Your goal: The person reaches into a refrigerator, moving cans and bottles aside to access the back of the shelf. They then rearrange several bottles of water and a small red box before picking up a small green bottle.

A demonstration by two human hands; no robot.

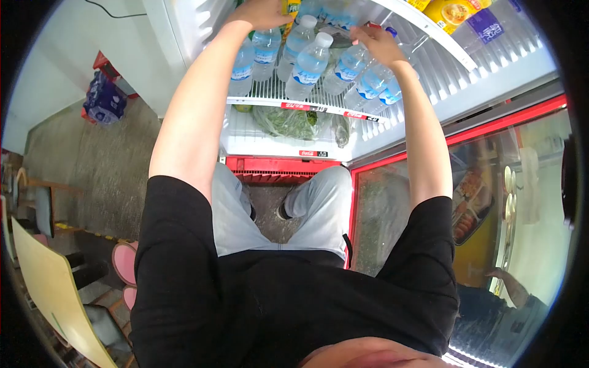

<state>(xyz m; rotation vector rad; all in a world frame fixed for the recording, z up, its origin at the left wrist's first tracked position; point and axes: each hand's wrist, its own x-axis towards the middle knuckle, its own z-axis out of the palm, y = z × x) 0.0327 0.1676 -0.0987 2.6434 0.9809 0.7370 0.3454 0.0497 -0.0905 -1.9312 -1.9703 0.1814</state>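
Note:
My left hand (261, 13) reaches over the bottles at the upper left of the fridge shelf. Its fingertips are beside a yellow package (291, 8), and the fingers are partly cut off by the frame's top edge, so any hold is unclear. My right hand (379, 46) hovers above the bottles on the right, fingers bent and slightly apart, with nothing plainly held. Between the hands, a clear water bottle (308, 66) with a white cap and blue label stands among several similar ones on the wire shelf (316, 105).
Bagged greens (285, 121) lie on the lower shelf. Yellow packages (451, 12) sit on a rack at upper right. The glass door (392, 208) stands open at right. Wrapped bottles (104, 98) rest on the floor at left, near a wooden table (52, 282) and pink stools (124, 262).

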